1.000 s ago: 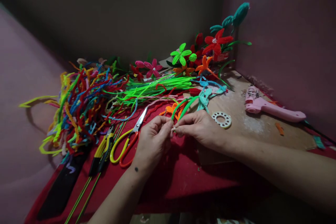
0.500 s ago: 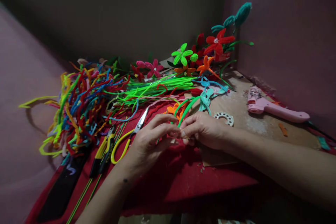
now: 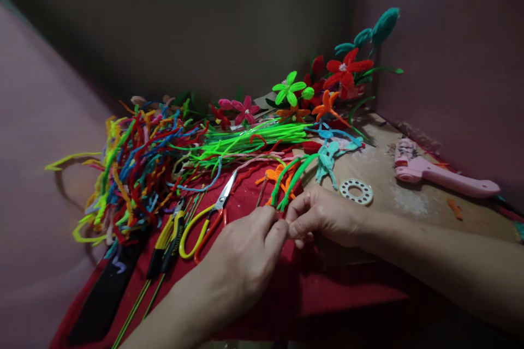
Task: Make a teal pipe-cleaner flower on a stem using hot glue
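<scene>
My left hand [image 3: 245, 251] and my right hand [image 3: 323, 215] meet fingertip to fingertip over the red cloth [image 3: 339, 289]. Both pinch the near end of a green pipe cleaner [image 3: 292, 177] that arches away toward an orange pipe-cleaner flower [image 3: 274, 174]. The exact grip point is hidden by my fingers. Scissors [image 3: 213, 212] with yellow and red handles lie just left of my left hand.
A tangled heap of coloured pipe cleaners [image 3: 135, 169] fills the left. Finished pipe-cleaner flowers [image 3: 319, 84] stand at the back. A pink glue gun [image 3: 438, 174] and a white ring [image 3: 356, 192] lie on the board at right. Yellow-handled pliers [image 3: 167, 240] lie beside the scissors.
Both hands have dropped lower and nearer to me, still pinched together on the green pipe cleaner. My left hand has turned so its back faces up.
</scene>
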A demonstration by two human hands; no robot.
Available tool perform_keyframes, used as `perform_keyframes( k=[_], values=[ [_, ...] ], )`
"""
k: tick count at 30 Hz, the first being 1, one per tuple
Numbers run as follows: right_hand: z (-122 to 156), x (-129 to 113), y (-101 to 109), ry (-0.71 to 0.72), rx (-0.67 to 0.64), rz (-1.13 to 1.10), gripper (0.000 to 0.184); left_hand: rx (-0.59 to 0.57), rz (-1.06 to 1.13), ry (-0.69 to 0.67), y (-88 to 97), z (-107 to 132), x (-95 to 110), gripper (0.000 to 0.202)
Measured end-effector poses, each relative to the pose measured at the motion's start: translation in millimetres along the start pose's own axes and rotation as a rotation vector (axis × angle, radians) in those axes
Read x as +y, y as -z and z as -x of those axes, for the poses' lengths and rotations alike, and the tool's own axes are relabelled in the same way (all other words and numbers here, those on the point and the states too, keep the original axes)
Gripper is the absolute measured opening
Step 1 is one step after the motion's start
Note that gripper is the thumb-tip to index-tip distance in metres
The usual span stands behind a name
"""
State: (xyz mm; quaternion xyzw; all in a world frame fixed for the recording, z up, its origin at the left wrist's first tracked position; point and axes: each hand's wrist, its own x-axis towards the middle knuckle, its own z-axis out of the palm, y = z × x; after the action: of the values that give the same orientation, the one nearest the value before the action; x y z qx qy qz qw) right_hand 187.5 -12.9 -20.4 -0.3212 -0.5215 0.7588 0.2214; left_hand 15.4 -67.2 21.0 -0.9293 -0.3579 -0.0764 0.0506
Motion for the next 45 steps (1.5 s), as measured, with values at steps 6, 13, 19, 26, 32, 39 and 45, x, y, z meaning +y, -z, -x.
perform_keyframes(
  k=[6, 13, 19, 26, 32, 39, 45],
  values=[
    [6.7, 2.5, -8.1, 0.191, 0.157, 0.338, 0.009, 0.135, 0.341, 0.426, -11.4, 0.0, 10.7, 0.017],
    [14.7, 8.9, -14.8, 0.681, 0.375, 0.944, 0.021, 0.063, 1.568, 1.038, -20.7, -10.0, 5.7, 0.017],
    [15.9, 13.9, -17.6, 1.031, 0.357, 1.154, 0.023, -0.088, 2.077, 1.024, -21.7, -5.7, 0.5, 0.011],
    [11.9, 0.1, -12.6, 0.467, 0.298, 0.46, 0.013, 0.336, 1.05, 0.761, -2.0, 8.1, -4.6, 0.016],
    [5.4, 0.8, -8.0, 0.257, 0.131, 0.05, 0.004, 0.307, 0.455, 0.247, 0.6, 8.1, -2.4, 0.01],
    [7.9, -1.8, -7.7, 0.24, 0.11, 0.123, 0.006, 0.175, 0.276, 0.162, -6.2, 3.1, -3.9, 0.014],
    [16.7, -2.1, -11.9, 0.706, 0.31, 0.8, 0.017, 0.113, 0.955, 0.678, -2.5, -6.0, 6.1, 0.017]
  ],
)
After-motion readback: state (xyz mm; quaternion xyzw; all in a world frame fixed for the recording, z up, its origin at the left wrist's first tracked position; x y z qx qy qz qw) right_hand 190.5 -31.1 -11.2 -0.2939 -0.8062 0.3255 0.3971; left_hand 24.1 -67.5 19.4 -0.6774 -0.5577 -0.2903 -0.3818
